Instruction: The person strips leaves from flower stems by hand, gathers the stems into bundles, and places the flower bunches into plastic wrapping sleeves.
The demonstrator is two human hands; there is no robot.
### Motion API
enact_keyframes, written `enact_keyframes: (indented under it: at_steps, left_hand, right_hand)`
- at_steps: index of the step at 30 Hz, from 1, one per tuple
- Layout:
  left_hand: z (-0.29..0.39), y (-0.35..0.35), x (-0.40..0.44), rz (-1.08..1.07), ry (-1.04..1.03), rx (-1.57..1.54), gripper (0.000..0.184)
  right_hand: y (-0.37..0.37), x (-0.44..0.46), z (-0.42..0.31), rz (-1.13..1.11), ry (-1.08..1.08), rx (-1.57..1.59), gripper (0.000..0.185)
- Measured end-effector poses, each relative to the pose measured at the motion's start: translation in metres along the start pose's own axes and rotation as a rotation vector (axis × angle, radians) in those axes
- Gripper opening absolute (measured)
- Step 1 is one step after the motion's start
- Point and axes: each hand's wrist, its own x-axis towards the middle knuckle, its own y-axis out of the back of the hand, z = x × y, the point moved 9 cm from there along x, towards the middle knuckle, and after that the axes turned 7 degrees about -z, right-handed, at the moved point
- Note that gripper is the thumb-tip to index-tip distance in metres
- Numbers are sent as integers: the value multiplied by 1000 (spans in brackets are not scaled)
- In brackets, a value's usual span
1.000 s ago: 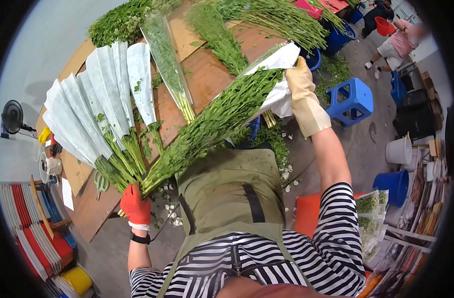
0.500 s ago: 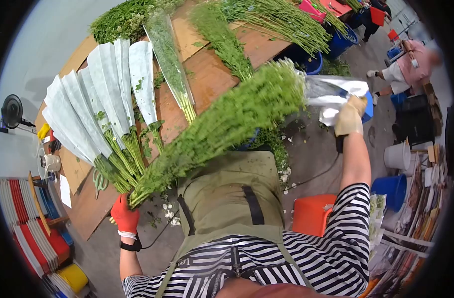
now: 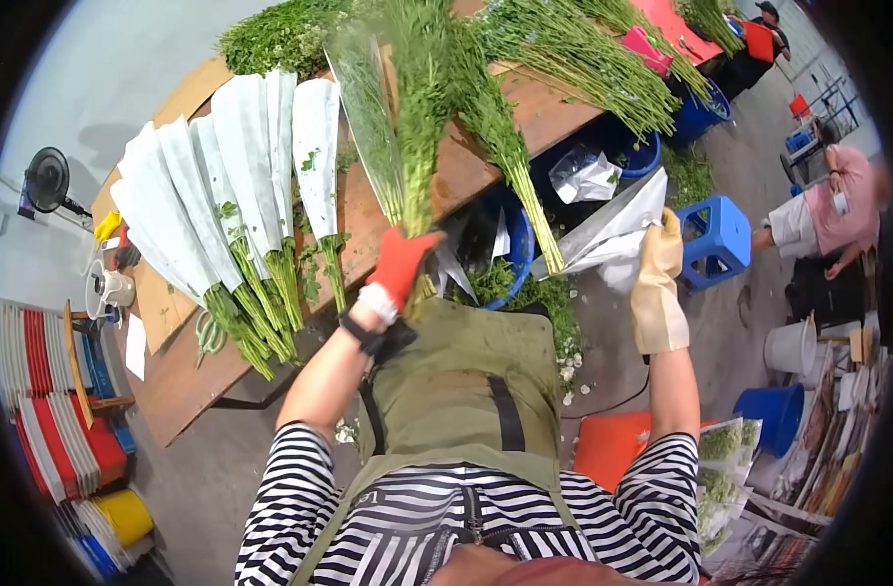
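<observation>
My left hand [image 3: 400, 266], in a red glove, is closed around the stems of a leafy green bunch [image 3: 424, 127], which stands upright over the table's near edge. The top of that bunch is blurred. In a cream glove, my right hand [image 3: 659, 278] grips a crumpled white and clear sleeve [image 3: 617, 225] off to the right. Just left of the held bunch lies another bunch in a clear sleeve [image 3: 363, 112]. A bare bunch [image 3: 495, 127] rests to its right. Several bunches in white sleeves [image 3: 241, 156] fan out on the left.
Green-handled scissors [image 3: 210, 334] lie on the wooden table [image 3: 178, 400]. Blue tubs [image 3: 525, 249] stand below its edge. A blue stool [image 3: 715, 239] and an orange-red box [image 3: 608, 444] are on the floor. A person in pink [image 3: 842, 215] stands at right; another person is farther back.
My left hand has moved up and right, swinging the green bunch from slanted to upright. My right hand has come lower with the sleeve, now apart from the bunch's leafy end.
</observation>
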Motion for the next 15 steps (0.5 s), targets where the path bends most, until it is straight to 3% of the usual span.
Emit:
enact_keyframes:
  at_steps: [1,3,5,7,8,11,14,15]
  left_hand:
    - [6,-12,5,89,27,6,33]
    - [-21,-29,48,-1,-23,14,45]
    - [-49,-51,60,-149,156,-16,58]
    - [-67,-60,65,-248,41,103,58]
    - [-78,-57,56,-282,137,102,59]
    - [-57,-39,36,-317,-104,304,44]
    - [7,20,-11,341,-296,670,43]
    - [15,37,-21,527,-322,746,49]
  right_hand:
    - [-5,-3,0,0,-8,-40,30]
    - [-12,-13,-6,-56,-31,-25,33]
    - [-15,-21,-12,-82,-20,-32,35]
    - [-19,-27,-17,-120,-16,-17,37]
    - [-19,-30,-19,-147,-17,0,38]
    - [-27,-28,-19,-166,6,28,39]
    - [-15,-40,-66,-173,-45,94,37]
    - [-16,-41,-82,-147,45,106,36]
